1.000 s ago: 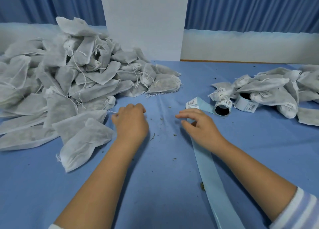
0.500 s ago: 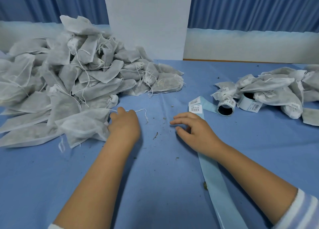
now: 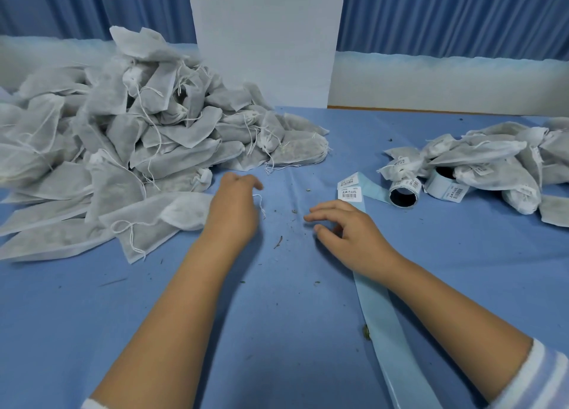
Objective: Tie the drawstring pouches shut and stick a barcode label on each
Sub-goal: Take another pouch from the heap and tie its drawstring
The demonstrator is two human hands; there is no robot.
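Note:
A big heap of white drawstring pouches (image 3: pixel 129 137) fills the left of the blue table. My left hand (image 3: pixel 234 208) lies at the heap's near edge, fingers curled on the top of one white pouch (image 3: pixel 154 220), whose thin white string dangles past my fingers. My right hand (image 3: pixel 348 233) hovers a little to the right with fingers loosely spread, holding nothing, over a pale blue label backing strip (image 3: pixel 381 316). Two barcode labels (image 3: pixel 349 188) sit at the strip's far end. A smaller pile of labelled pouches (image 3: pixel 492 165) lies at the right.
Two label rolls (image 3: pixel 403 191) lie by the right pile. A white panel (image 3: pixel 264 39) stands at the table's back, with blue curtains behind. Dry plant crumbs are scattered on the blue table cover (image 3: pixel 277 316) between my hands.
My left hand has taken hold of a pouch at the heap's edge and drawn it toward the middle. My right hand has drifted slightly left and nearer.

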